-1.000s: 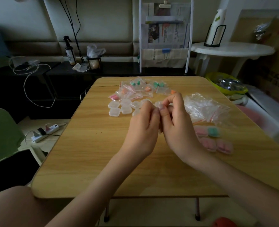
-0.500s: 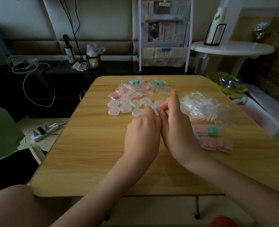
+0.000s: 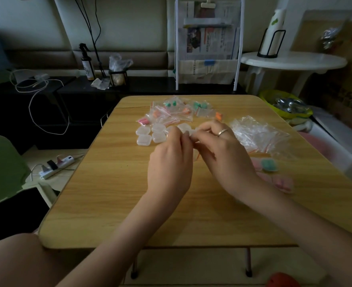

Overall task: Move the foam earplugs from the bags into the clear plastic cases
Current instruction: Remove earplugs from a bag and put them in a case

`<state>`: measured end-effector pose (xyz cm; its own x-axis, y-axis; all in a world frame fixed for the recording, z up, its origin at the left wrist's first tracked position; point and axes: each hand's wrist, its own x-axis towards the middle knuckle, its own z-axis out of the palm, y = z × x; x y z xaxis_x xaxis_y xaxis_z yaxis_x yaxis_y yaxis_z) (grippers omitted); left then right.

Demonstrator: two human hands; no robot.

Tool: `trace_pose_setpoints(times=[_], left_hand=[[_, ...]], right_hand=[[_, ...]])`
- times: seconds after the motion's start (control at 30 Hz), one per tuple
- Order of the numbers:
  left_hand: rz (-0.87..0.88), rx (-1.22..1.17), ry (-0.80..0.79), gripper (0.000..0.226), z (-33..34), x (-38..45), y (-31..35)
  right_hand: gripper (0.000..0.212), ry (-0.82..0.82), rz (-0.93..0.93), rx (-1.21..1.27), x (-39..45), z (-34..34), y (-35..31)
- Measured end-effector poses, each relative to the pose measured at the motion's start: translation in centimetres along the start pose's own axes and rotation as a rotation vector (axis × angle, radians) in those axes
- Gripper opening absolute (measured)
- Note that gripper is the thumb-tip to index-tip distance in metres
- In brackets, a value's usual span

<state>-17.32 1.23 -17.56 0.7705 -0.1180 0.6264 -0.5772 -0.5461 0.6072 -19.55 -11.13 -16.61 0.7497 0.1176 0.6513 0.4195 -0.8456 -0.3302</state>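
Both hands have dropped lower toward the bench [image 3: 113,199] since half a second ago and turned knuckles-up; the right hand's ring [image 3: 222,131] now shows. Left hand [image 3: 171,162] has fingers curled, tips pinched together against the right hand's tips over the middle of the bench; what it pinches is hidden, likely something small and clear, cannot tell. Right hand [image 3: 222,154] likewise curled, fingertips meeting the left's; a bit of clear plastic shows below between the two hands, cannot tell if bag or case.

Nothing else moved. Left to right on the bench: empty clear plastic cases [image 3: 148,135] clustered just left of and behind the left hand, lids closed as far as seen. Behind them, at the far edge, the small zip bags with earplugs [image 3: 171,112]: pink [image 3: 143,121] at left, orange, then green [image 3: 170,104] and teal ones, one loose orange earplug [image 3: 218,116] at the right end of the pile. Right of the hands, a heap of empty zip bags [image 3: 258,133], red seal strips visible. Nearer, just beside the right wrist, filled cases [image 3: 274,175]: one with teal earplugs [image 3: 268,164], the rest with pink, partly hidden by the wrist.
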Motion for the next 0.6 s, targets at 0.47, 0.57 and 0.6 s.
trace_pose_setpoints(times=[0.47, 0.57, 0.6], left_hand=[[-0.321, -0.385, -0.044, 0.015, -0.7, 0.2, 1.6], [-0.481, -0.453, -0.029, 0.005, -1.4, 1.9, -0.1], [-0.525, -0.5, -0.068, 0.008, -1.5, 2.2, -0.7]], right_hand=[[0.056, -0.389, 0.327, 0.341, 0.9, -1.5, 1.8], [0.052, -0.398, 0.347, 0.427, 1.1, -1.8, 2.1], [0.049, -0.417, 0.345, 0.449, 1.1, -1.8, 2.1]])
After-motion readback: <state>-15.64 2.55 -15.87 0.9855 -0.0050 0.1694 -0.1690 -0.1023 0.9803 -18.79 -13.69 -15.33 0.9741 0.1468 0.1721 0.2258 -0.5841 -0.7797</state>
